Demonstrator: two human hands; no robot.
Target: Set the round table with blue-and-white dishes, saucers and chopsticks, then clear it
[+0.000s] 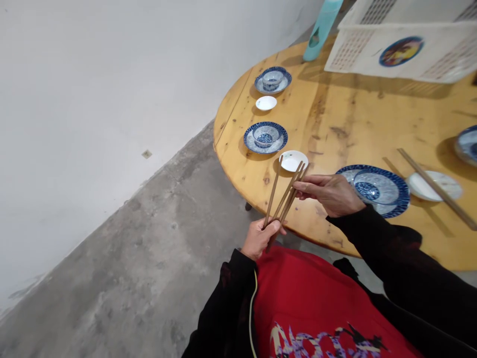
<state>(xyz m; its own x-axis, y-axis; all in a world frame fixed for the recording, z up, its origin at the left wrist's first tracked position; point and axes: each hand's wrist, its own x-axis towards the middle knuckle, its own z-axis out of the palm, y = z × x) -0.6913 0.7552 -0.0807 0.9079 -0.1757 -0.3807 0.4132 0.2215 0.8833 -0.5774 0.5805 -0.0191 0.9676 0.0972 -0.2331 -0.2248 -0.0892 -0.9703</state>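
My left hand [260, 238] is closed round the lower ends of several brown wooden chopsticks [282, 195], which fan upward over the near edge of a round wooden table [335, 119]. My right hand [330, 193] pinches the upper part of some of these chopsticks between thumb and fingers. Just right of that hand sits a blue-patterned plate with a bowl on it [378, 188]. A small white saucer [293, 160] lies just beyond the chopstick tips.
Two more blue plate-and-bowl sets [265, 137] [273, 80] and a white saucer [266, 103] line the table's left edge. Another pair of chopsticks [436, 188] rests across a white dish [434, 185]. A white plastic basket [406, 40] and a teal bottle [321, 27] stand at the back. Grey concrete floor [141, 258] lies left.
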